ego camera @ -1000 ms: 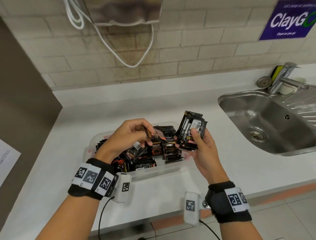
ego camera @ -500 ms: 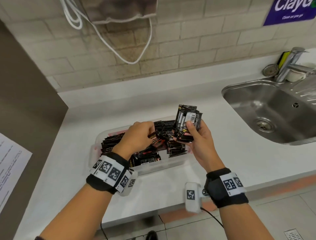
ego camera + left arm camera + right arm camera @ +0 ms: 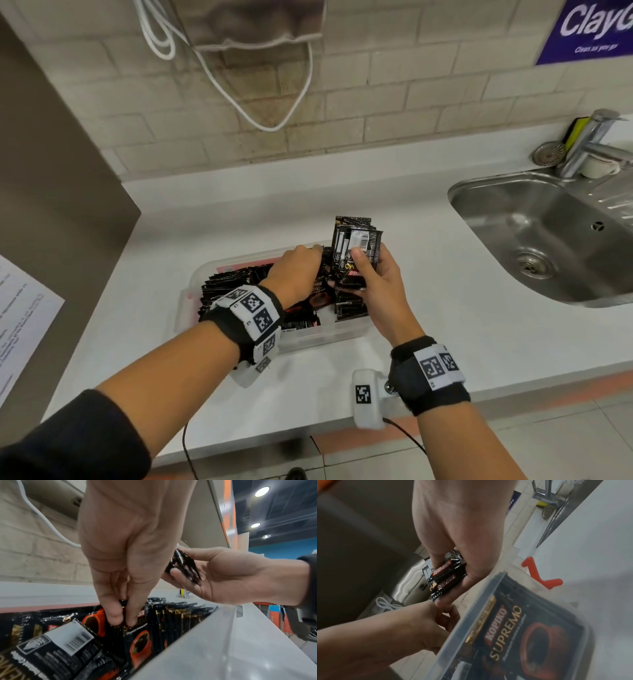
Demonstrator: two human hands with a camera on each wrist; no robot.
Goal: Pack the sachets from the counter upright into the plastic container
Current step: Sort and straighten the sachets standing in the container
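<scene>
The left hand [image 3: 297, 270] reaches down into the plastic container [image 3: 317, 337] on the counter [image 3: 445, 291], its fingertips [image 3: 116, 614] pinching the top of one sachet [image 3: 122, 602] among the black sachets standing in rows there. The right hand [image 3: 378, 277] grips a bundle of sachets [image 3: 356, 246] upright just above the container's right end, thumb pressed across the front. Some packets near the front wall seem to lie flat. A sink [image 3: 548, 236] sits well to the right.
</scene>
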